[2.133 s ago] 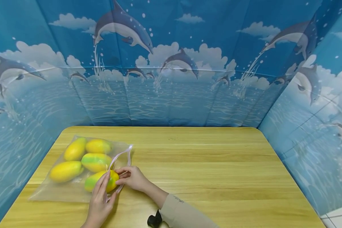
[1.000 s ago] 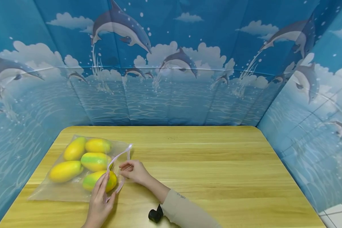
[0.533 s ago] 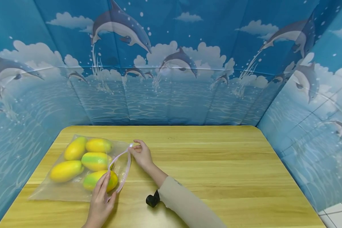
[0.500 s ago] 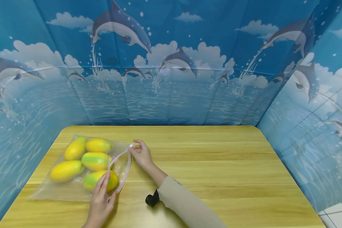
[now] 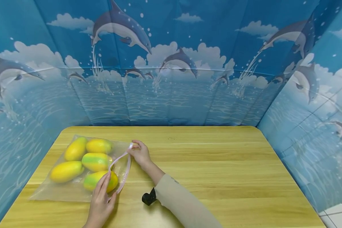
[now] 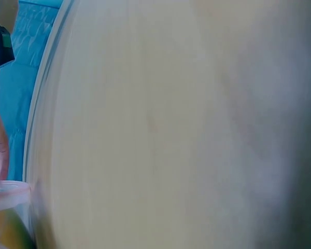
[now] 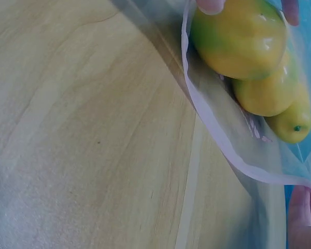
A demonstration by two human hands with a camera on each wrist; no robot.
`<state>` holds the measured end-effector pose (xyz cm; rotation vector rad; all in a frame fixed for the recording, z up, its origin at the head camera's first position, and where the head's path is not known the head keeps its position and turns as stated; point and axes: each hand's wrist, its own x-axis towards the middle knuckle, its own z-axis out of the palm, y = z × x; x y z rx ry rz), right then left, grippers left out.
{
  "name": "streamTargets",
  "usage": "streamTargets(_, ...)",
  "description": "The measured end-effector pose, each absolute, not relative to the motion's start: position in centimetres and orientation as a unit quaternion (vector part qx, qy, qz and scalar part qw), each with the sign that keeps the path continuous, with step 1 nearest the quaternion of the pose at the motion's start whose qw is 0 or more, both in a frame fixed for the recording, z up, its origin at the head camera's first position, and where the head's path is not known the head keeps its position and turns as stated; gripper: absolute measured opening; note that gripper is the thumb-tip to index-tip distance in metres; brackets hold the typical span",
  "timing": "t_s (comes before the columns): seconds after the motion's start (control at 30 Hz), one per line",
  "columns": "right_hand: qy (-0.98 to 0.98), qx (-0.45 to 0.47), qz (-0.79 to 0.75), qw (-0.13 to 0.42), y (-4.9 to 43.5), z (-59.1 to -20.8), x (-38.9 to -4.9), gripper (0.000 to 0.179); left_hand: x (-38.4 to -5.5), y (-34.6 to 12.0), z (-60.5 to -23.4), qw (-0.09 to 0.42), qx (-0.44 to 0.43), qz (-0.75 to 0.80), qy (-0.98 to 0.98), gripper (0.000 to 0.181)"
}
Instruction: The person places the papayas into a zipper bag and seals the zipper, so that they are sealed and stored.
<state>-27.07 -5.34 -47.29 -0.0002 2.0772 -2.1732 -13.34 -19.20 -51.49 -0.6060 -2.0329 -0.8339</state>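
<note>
A clear zip bag (image 5: 60, 192) with a pink-edged mouth lies at the table's left, holding several yellow-green mangoes (image 5: 66, 172). Its mouth gapes toward the right. At the near side of the mouth my left hand (image 5: 100, 200) grips the rim, fingers over the top and thumb underneath, beside the nearest mango (image 5: 113, 182). My right hand (image 5: 141, 156) pinches the far corner of the mouth at the white slider (image 5: 130, 146). From the right wrist, the pink rim (image 7: 212, 124) curves around the mangoes (image 7: 243, 39) down to my right fingers (image 7: 303, 220).
The wood-grain table (image 5: 216, 171) stretches to the right of the bag. A black wrist camera (image 5: 149, 197) hangs at the right sleeve (image 5: 179, 196). Blue dolphin-printed curtains (image 5: 171, 95) stand around the back and sides.
My right hand has left the nearest mango, which now sits inside the mouth, and has moved up to the far corner at the slider. My left hand keeps its place.
</note>
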Motion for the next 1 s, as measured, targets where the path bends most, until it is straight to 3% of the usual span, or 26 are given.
streamTargets(0.43, 0.668, 0.005, -0.740, 0.078, -5.7, -47.4, -27.6, 0.049, -13.5, -19.2, -51.2, 0.414, -0.235, -0.368, -0.798, 0.060)
streamTargets(0.67, 0.669, 0.009, -0.739, 0.078, -5.7, -47.6, -28.0, 0.047, -14.4, -19.9, -48.9, 0.430, -0.227, -0.393, -0.781, 0.058)
streamTargets(0.83, 0.668, 0.009, -0.740, 0.079, -5.5, -47.6, -28.2, 0.047, -16.3, -21.6, -46.1, 0.367, -0.211, -0.411, -0.808, 0.043)
streamTargets(1.0, 0.670, 0.003, -0.738, 0.082, -5.3, -47.6, -28.3, 0.048, -19.1, -23.3, -43.7, 0.267, -0.192, -0.392, -0.859, 0.046)
